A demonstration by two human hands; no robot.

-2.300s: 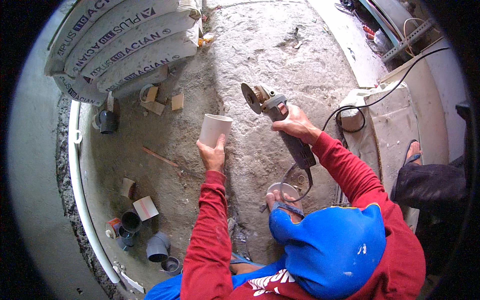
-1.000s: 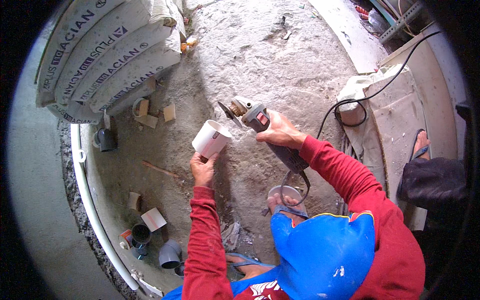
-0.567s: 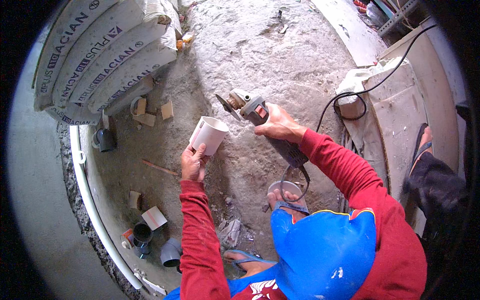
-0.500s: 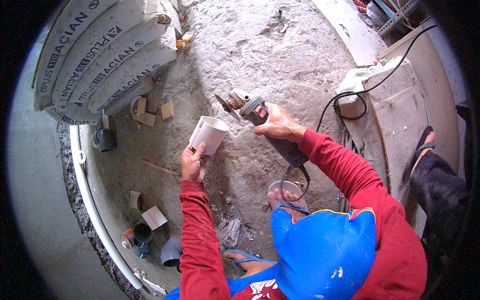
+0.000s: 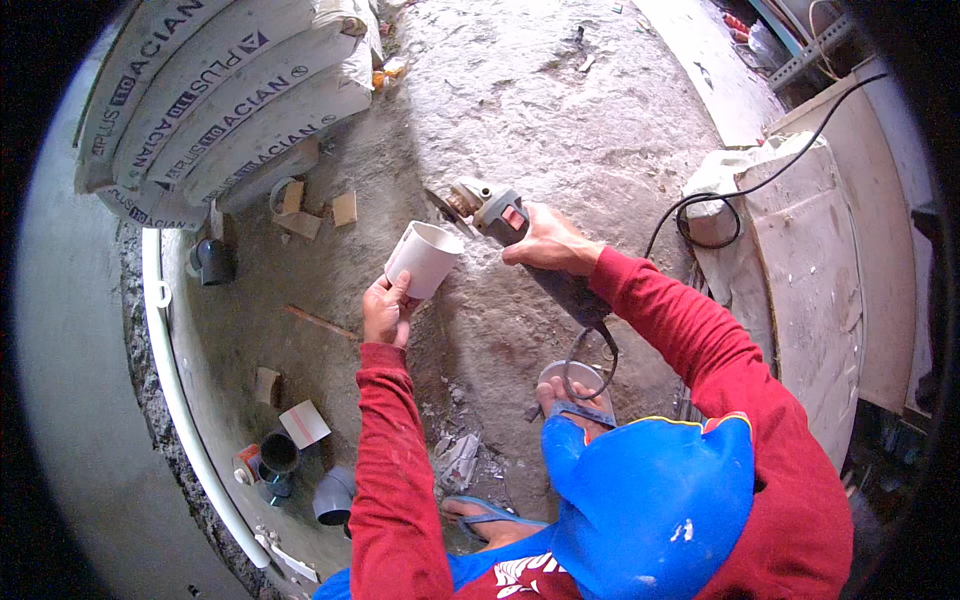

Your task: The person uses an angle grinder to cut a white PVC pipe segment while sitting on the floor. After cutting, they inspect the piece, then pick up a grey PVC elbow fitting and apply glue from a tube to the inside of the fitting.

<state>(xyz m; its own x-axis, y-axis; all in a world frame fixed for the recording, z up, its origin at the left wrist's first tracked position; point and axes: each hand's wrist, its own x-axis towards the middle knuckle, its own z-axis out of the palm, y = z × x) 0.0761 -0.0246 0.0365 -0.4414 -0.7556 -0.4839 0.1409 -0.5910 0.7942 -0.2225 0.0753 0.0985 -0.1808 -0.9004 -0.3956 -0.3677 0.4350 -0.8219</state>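
My left hand (image 5: 387, 305) grips a short length of white plastic pipe (image 5: 423, 272) by its lower side, with the open end facing up and toward the tool. An angle grinder (image 5: 545, 270) is in my right hand (image 5: 552, 240), fingers closed round its dark body. Its cutting disc (image 5: 447, 207), seen nearly edge-on, stands just above the pipe's upper rim; whether it touches cannot be told. The grinder's black cord (image 5: 608, 350) loops down from its rear end toward my sandalled foot (image 5: 575, 390).
White bags (image 5: 235, 100) are stacked at the far left. Beige offcuts (image 5: 345, 209), dark grey pipe fittings (image 5: 335, 495) and a white tile-like piece (image 5: 304, 424) lie on the left floor. A long white pipe (image 5: 172, 380) edges it. At right stands a pale covered block (image 5: 800, 230), crossed by black cable.
The pipe has turned in my left hand, and the grinder's disc is closer to its rim. Another person's leg and sandalled foot at the right have gone from view.
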